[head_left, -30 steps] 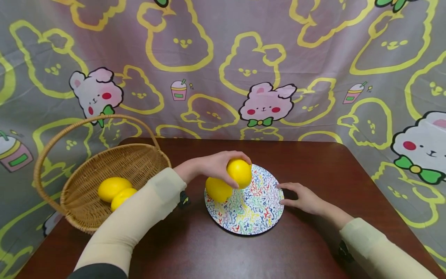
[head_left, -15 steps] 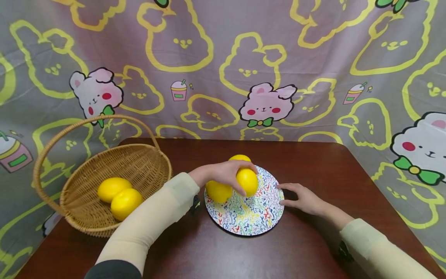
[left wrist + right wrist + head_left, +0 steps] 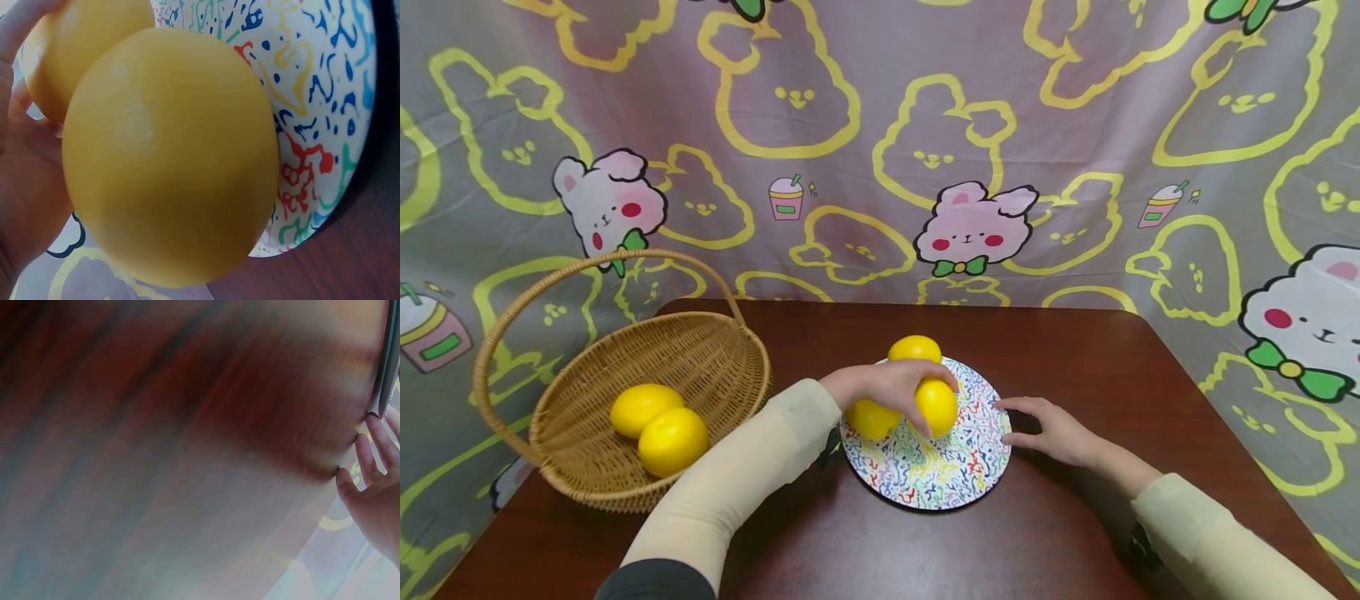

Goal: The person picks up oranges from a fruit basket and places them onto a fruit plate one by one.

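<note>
My left hand (image 3: 898,387) grips a yellow lemon (image 3: 937,407) between thumb and fingers, over the middle of a round plate (image 3: 936,479) with multicoloured squiggles. A second lemon (image 3: 871,421) sits on the plate's left side, under my wrist; it fills much of the left wrist view as the nearer lemon (image 3: 169,156), with the held lemon (image 3: 94,56) behind it. At the plate's back edge is a third lemon (image 3: 914,347), partly covered by my left hand. My right hand (image 3: 1052,429) touches the plate's right rim with its fingertips, fingers relaxed and holding nothing.
A wicker basket (image 3: 715,358) with a tall arched handle stands at the left of the dark wooden table (image 3: 1075,533). Inside it lie two lemons, one yellow lemon (image 3: 673,442) nearer the front. A patterned curtain (image 3: 880,125) hangs behind the table.
My left hand let go of a lemon at the plate's back, took hold of another, and moved it forward and slightly right. My right hand stayed at the rim.
</note>
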### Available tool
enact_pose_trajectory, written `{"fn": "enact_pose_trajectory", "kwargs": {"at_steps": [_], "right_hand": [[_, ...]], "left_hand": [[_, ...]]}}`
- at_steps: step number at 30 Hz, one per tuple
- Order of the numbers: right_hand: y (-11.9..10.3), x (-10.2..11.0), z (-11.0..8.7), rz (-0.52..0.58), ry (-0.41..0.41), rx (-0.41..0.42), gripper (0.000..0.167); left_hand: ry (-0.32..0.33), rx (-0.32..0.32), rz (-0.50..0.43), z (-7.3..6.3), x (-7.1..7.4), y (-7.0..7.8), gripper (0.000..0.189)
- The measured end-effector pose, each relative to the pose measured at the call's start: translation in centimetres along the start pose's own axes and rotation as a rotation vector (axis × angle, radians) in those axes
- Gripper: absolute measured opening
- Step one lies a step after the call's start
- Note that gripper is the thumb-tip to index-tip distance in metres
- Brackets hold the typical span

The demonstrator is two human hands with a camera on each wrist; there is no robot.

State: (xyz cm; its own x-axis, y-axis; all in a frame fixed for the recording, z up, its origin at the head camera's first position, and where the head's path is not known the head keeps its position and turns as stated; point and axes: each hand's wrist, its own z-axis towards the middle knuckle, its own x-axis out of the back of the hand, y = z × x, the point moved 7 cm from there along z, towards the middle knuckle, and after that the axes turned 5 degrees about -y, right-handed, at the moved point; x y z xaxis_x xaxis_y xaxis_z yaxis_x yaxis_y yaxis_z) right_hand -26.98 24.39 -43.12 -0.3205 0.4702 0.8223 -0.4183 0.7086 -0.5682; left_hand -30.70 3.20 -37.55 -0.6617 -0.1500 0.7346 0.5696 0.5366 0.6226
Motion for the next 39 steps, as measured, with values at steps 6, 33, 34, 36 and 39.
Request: {"fn": "enact_pose_trajectory", "kwargs": {"at_steps": [6,33,34,36,39], "right_hand": [[0.1,-0.1,0.0,-0.005,-0.001,-0.007,0.057],[0.2,0.1,0.2,-0.006,-0.003,-0.003,0.058],[0.2,0.1,0.2,-0.006,-0.002,-0.002,0.058],[0.2,0.1,0.2,-0.005,-0.001,0.0,0.058],[0.2,0.0,0.2,-0.002,0.0,0.002,0.058]], "left_hand": [[-0.027,0.011,0.01,0.3,-0.4,-0.4,0.071],[-0.059,0.069,0.026,0.3,-0.4,-1.0,0.072],[-0.057,0.068,0.031,0.3,-0.4,-1.0,0.073],[-0.052,0.068,0.038,0.2,-0.3,-1.0,0.073],[-0.045,0.072,0.041,0.1,-0.3,-1.1,0.074]]}}
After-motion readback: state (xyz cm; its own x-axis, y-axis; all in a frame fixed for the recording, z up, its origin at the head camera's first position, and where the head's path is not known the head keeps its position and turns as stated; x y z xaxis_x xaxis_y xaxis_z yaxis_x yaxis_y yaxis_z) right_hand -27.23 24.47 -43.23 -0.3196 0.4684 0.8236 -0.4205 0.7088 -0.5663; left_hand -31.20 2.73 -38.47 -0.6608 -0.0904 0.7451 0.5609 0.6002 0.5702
